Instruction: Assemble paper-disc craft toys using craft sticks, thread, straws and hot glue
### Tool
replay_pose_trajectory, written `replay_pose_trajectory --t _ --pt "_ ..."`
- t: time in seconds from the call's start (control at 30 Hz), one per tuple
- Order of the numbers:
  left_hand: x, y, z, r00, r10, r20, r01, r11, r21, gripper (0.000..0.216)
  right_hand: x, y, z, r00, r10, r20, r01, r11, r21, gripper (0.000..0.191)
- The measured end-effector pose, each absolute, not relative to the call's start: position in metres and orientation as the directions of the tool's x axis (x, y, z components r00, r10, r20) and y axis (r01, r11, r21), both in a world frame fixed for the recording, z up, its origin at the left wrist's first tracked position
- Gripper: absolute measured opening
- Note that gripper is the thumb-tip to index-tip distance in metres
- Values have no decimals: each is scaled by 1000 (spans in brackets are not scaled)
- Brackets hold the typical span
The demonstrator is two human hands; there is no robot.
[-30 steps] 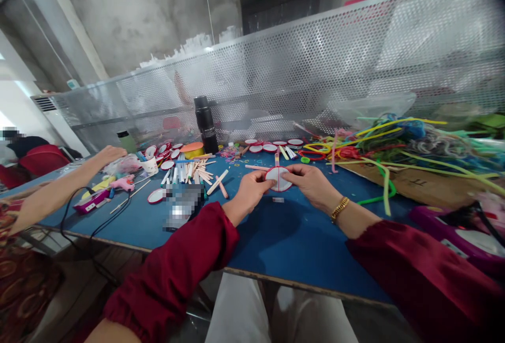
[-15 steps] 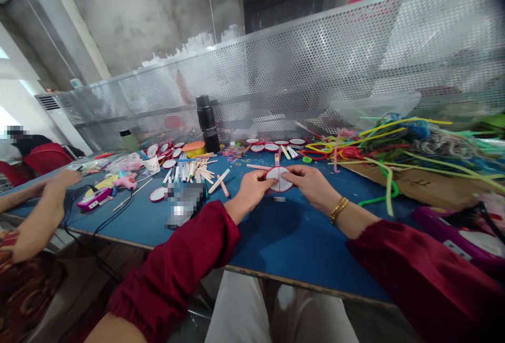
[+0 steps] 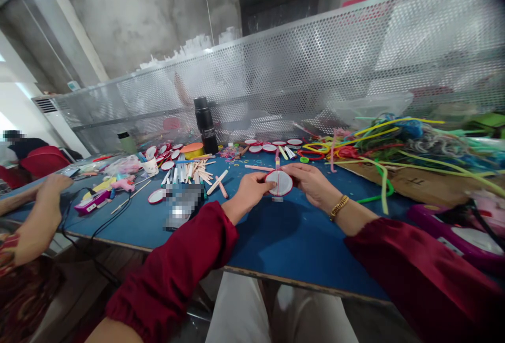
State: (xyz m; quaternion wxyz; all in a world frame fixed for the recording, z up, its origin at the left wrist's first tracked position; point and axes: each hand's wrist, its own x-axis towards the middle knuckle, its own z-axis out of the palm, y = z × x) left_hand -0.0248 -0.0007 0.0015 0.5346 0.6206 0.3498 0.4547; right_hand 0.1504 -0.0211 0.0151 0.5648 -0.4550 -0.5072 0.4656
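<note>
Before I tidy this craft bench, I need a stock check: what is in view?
Disc: one, white with red rim, held between both hands.
Spare discs: several, white and red, far side.
Craft sticks: many, wooden and coloured, left of centre.
Flask: one, black, upright by the mesh screen.
Pipe cleaners: a heap, mixed colours, right.
Glue gun: one, purple, corded, left.
Table: one, blue.
Co-worker's hand: one, far left.
Left hand: pinching the disc.
Right hand: pinching the disc, gold bracelet.
</note>
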Motion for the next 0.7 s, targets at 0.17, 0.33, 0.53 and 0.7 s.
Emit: replay_pose_trajectory --t 0.17,0.33,0.53,0.7 --pt "-25 -3 3 357 909 215 16 -236 971 20 149 -22 14 61 991 123 -98 129 -987 41" --pt "-27 -2 2 380 893 241 60 -283 957 16 151 -21 14 41 993 109 -86 112 -990 36" --pt "-25 1 -5 358 909 214 79 -258 963 17 151 -20 15 59 990 128 -95 133 -987 34" --pt "-23 1 -8 350 917 191 44 -220 975 21 152 -20 14 95 980 173 -59 179 -982 32"
